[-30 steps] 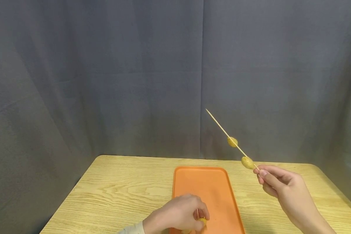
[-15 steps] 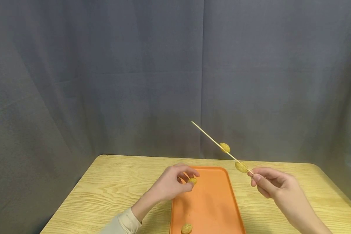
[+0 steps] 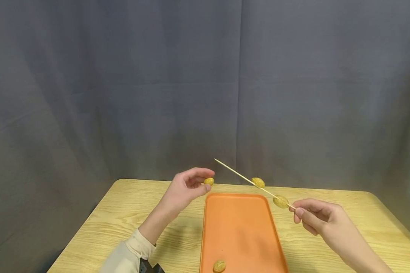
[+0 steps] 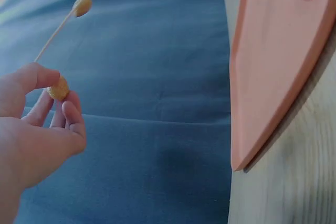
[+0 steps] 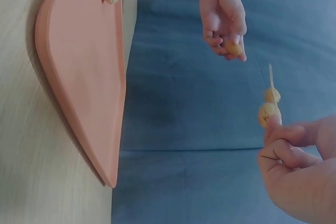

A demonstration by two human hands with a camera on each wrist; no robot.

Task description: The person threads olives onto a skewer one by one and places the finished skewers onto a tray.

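Note:
My right hand [image 3: 314, 217] pinches the lower end of a thin wooden skewer [image 3: 237, 175] that slants up to the left over the orange tray [image 3: 239, 231]. Two small yellow-brown pieces [image 3: 258, 182] [image 3: 281, 201] sit threaded on it. My left hand [image 3: 188, 187] is raised above the tray's far left corner and pinches a third small piece [image 3: 209, 181] between thumb and fingers, just left of the skewer's free tip. In the left wrist view the pinched piece [image 4: 59, 88] lies near the skewer tip [image 4: 39, 56]. In the right wrist view my right hand [image 5: 294, 161] holds the skewer below its pieces [image 5: 269, 111].
One loose yellow-brown piece [image 3: 219, 265] lies on the tray near its front edge. The tray rests on a light wooden table [image 3: 130, 223] with rounded corners. A grey curtain [image 3: 157, 83] hangs behind the table.
My left hand picked a piece off the tray's near end and carried it up and away to beside the skewer tip. My right hand lowered and tilted the skewer flatter, toward the left.

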